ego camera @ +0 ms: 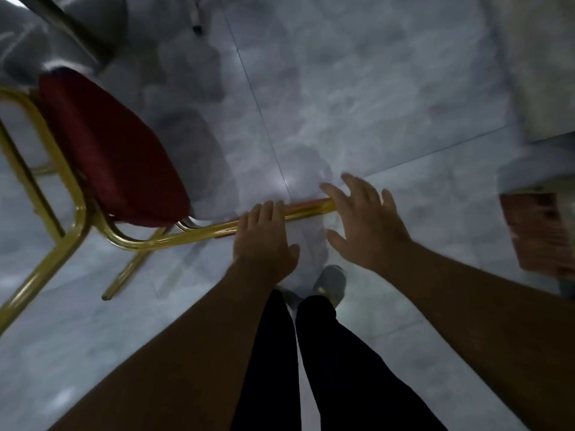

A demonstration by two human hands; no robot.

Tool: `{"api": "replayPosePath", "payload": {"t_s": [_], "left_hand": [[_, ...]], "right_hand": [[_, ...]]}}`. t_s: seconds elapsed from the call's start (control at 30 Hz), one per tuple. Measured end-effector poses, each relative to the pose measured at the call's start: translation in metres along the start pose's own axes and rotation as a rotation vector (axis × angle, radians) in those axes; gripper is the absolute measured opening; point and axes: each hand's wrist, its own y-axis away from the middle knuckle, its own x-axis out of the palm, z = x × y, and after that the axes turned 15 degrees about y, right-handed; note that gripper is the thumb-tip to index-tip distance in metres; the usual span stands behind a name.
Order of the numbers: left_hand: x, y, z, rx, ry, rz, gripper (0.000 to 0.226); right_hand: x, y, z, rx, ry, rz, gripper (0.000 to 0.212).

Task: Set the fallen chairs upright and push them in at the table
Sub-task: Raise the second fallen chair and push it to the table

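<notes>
A chair with a dark red padded seat and a gold metal frame lies tipped over on the grey marble floor at the left. One gold bar of its frame runs rightward toward me. My left hand rests over that bar, fingers curled on it. My right hand hovers just right of the bar's end with fingers spread, holding nothing. Whether it touches the bar is unclear.
A grey rounded object with a dark metal bar sits at the top left. A pale cloth-covered table edge fills the top right, with a reddish-brown patterned object below it. My legs and shoes stand beneath my hands.
</notes>
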Motion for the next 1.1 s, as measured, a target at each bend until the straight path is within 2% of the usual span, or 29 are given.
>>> {"api": "replayPosePath", "payload": {"t_s": [0.17, 0.23, 0.33, 0.43, 0.5, 0.63, 0.83, 0.97, 1.1], "left_hand": [[0.063, -0.05, 0.036, 0.048, 0.038, -0.087, 0.086], [0.084, -0.059, 0.046, 0.044, 0.028, -0.131, 0.076], [0.101, -0.067, 0.042, -0.019, 0.012, -0.258, 0.058], [0.104, -0.072, 0.037, -0.039, -0.015, -0.314, 0.054], [0.103, -0.076, 0.041, 0.038, -0.023, -0.318, 0.051], [0.098, -0.079, 0.043, 0.171, -0.027, -0.275, 0.042], [0.072, -0.046, 0.038, 0.196, 0.015, -0.298, 0.033], [0.03, 0.006, 0.035, 0.23, 0.093, -0.379, 0.03], [-0.028, 0.075, 0.037, 0.242, 0.202, -0.417, 0.033]], "right_hand": [[0.067, -0.06, -0.008, -0.079, 0.014, 0.034, 0.093], [0.089, -0.076, -0.012, -0.119, -0.072, 0.072, 0.074], [0.107, -0.085, -0.018, -0.189, -0.171, 0.008, 0.045], [0.115, -0.088, -0.02, -0.239, -0.157, -0.073, 0.039], [0.115, -0.091, -0.018, -0.267, -0.106, -0.132, 0.034], [0.106, -0.086, -0.011, -0.279, -0.025, -0.224, 0.031], [0.073, -0.057, 0.008, -0.277, -0.021, -0.289, 0.035], [0.029, -0.013, 0.022, -0.274, -0.031, -0.401, 0.036], [-0.034, 0.046, 0.044, -0.332, -0.163, -0.457, 0.036]]}}
